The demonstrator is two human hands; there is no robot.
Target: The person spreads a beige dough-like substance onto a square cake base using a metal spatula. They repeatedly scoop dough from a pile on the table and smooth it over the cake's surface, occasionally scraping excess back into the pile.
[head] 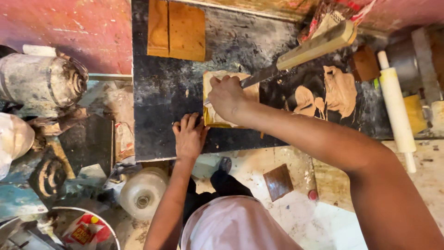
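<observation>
Wood block (222, 121) lies on dark slab (162, 92), near its front edge. Left hand (189, 136) flat, fingers spread, pins block's near-left corner steady. Right hand (225, 96) closed around putty knife (252, 79), blade seemingly spreading tan filler (340, 90) from right of block.

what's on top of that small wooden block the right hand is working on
A coat of pale tan filler covers most of the wooden block top. The right hand presses a putty knife onto it, hiding the middle. The left hand rests at its left edge, on the black board.
</observation>
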